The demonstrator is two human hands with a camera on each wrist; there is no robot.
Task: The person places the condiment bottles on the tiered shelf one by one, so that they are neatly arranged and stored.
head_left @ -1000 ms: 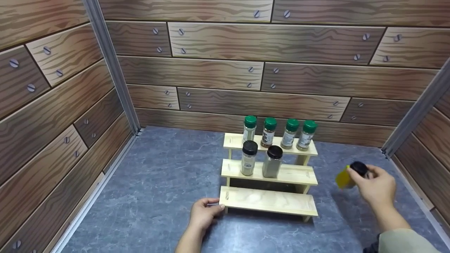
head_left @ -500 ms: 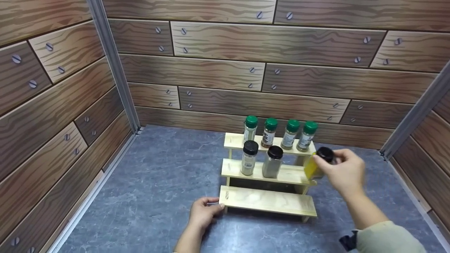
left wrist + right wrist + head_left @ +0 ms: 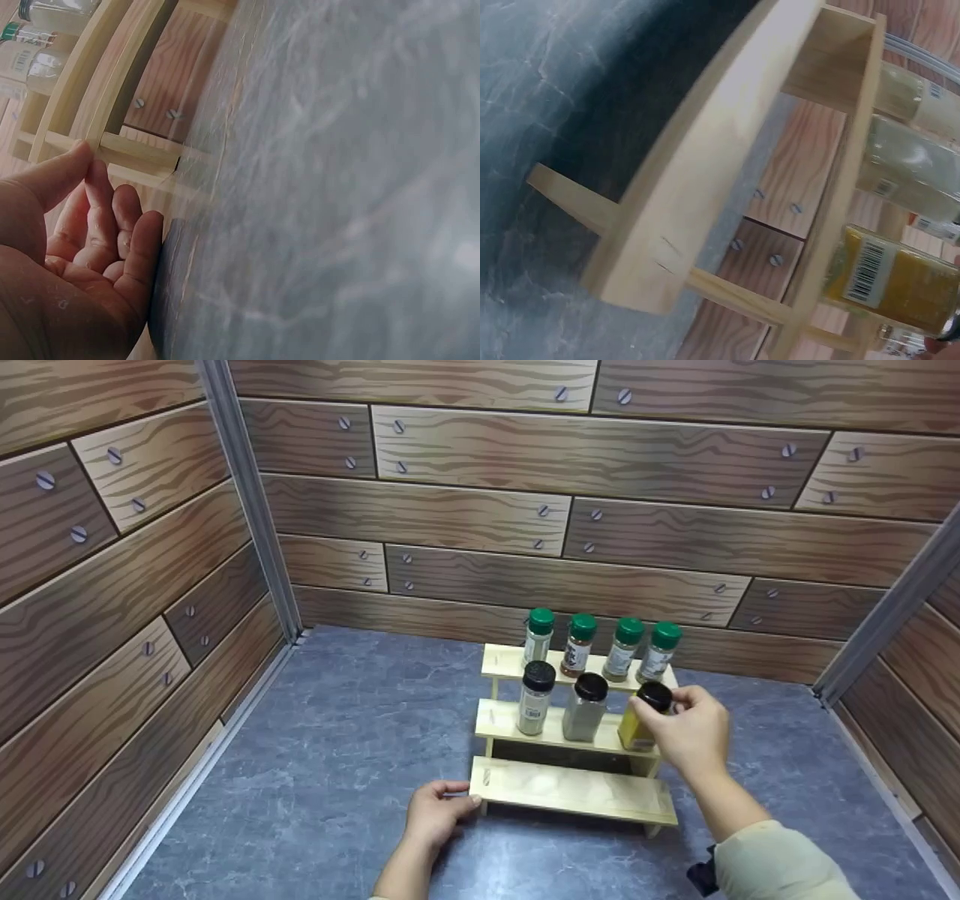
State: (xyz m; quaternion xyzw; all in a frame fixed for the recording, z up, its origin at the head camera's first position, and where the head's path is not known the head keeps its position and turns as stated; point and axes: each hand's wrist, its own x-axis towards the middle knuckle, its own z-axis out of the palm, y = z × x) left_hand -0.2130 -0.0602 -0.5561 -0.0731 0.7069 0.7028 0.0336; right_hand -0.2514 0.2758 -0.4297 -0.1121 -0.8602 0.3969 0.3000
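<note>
My right hand (image 3: pixel 694 731) grips a spice jar with yellow contents (image 3: pixel 635 729) by its black cap. The jar stands upright at the right end of the middle step of a pale wooden spice rack (image 3: pixel 574 789). A barcode label shows on this yellow jar (image 3: pixel 892 279) in the right wrist view. At the rack's lower left corner, my left hand (image 3: pixel 437 817) pinches the end of the bottom step between thumb and index finger. The left wrist view shows those fingertips (image 3: pixel 80 154) on the wood, with the other fingers loosely curled.
Two black-capped jars, one pale (image 3: pixel 534 709) and one grey (image 3: pixel 584 714), share the middle step. Several green-capped jars (image 3: pixel 577 649) line the top step. Wood-patterned walls (image 3: pixel 480 517) enclose the grey marbled tabletop (image 3: pixel 337 720) at the back and sides.
My right hand has carried the yellow jar leftward from beside the rack onto the middle step, right of the grey jar. The left hand has stayed at the rack's corner.
</note>
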